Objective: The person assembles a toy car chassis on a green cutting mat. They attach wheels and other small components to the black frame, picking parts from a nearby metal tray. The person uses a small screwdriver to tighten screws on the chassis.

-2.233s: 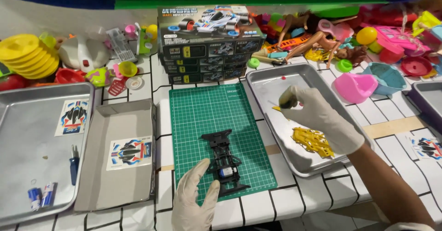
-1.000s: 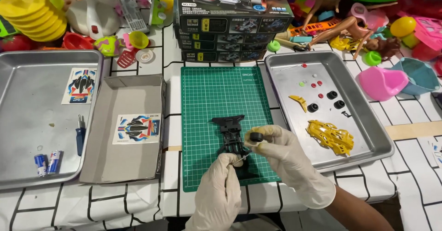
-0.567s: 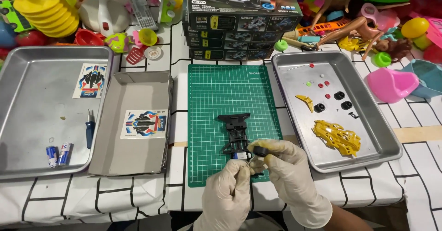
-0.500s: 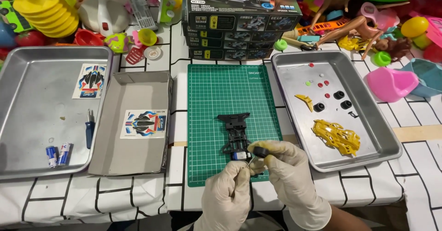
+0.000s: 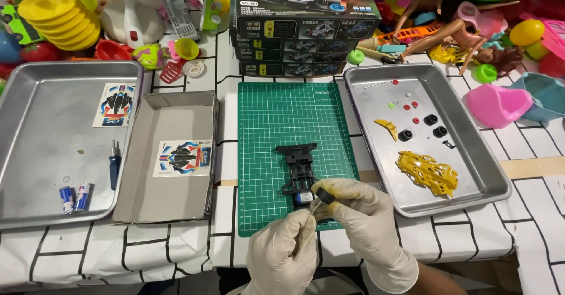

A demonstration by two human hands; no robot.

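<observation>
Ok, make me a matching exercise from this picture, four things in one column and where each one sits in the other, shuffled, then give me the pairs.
Things:
1. black chassis
2. yellow car body
3. two batteries
4. stack of kit boxes

Places:
A. left metal tray
B. behind the green cutting mat
C. on the green cutting mat, at the gloved hands
D. right metal tray

Pairs: 1-C, 2-D, 3-A, 4-B

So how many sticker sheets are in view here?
2. One sticker sheet lies in the left metal tray; the other sticker sheet lies in the open cardboard box beside it. More may be hidden.
</observation>
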